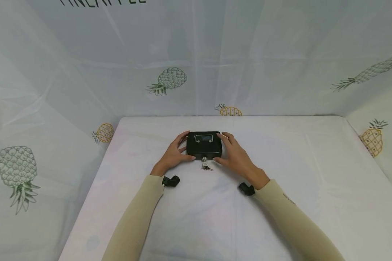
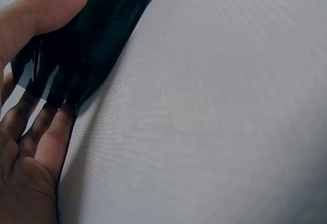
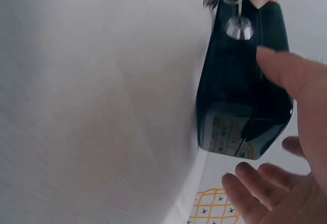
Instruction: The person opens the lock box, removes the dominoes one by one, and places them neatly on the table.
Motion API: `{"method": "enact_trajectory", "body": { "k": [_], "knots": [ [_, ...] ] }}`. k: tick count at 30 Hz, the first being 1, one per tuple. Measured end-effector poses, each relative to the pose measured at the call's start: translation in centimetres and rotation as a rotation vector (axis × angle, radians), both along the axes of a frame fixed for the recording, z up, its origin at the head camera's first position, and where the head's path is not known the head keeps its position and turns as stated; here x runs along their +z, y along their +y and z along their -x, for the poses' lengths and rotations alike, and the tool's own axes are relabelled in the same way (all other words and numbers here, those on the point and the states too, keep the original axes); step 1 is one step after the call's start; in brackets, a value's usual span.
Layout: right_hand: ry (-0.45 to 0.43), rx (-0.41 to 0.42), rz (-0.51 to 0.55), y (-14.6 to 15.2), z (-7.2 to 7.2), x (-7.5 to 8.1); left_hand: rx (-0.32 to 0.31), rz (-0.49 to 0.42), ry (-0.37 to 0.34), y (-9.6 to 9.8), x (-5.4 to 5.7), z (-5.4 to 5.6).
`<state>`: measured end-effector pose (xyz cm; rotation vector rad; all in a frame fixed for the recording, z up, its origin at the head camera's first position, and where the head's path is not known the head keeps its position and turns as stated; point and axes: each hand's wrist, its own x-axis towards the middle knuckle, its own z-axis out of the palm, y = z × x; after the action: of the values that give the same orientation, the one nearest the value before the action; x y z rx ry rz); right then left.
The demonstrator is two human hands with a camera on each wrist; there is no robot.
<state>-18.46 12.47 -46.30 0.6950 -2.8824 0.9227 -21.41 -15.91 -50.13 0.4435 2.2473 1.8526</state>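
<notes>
A small black cash box lies lid up on the table, with a folding handle on its lid. Keys on a ring hang from the round silver lock in its front. My left hand grips the box's left end, thumb on the front and fingers at the side and back. On the other end, my right hand holds the box with its thumb on the front and index finger by the back corner. Its other fingers spread beside the end wall in the right wrist view.
A white cloth covers the table. Behind it and at the sides hangs a pale curtain printed with pineapples. Black wrist cameras sit on both sleeved wrists.
</notes>
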Motion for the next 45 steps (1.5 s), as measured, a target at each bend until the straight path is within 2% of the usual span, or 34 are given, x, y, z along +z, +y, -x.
{"method": "enact_trajectory", "body": {
  "k": [8, 16, 45],
  "knots": [
    [0.034, 0.102, -0.086, 0.0, 1.6, -0.1, 0.003, 0.008, -0.002, 0.0, -0.2, -0.1],
    [0.033, 0.150, -0.123, 0.1, 2.3, -0.2, 0.001, 0.007, -0.010, 0.0, -0.2, -0.2],
    [0.038, 0.122, -0.174, 0.0, 2.9, 0.5, -0.005, 0.021, -0.014, 0.0, 0.2, 0.0]
  ]
}}
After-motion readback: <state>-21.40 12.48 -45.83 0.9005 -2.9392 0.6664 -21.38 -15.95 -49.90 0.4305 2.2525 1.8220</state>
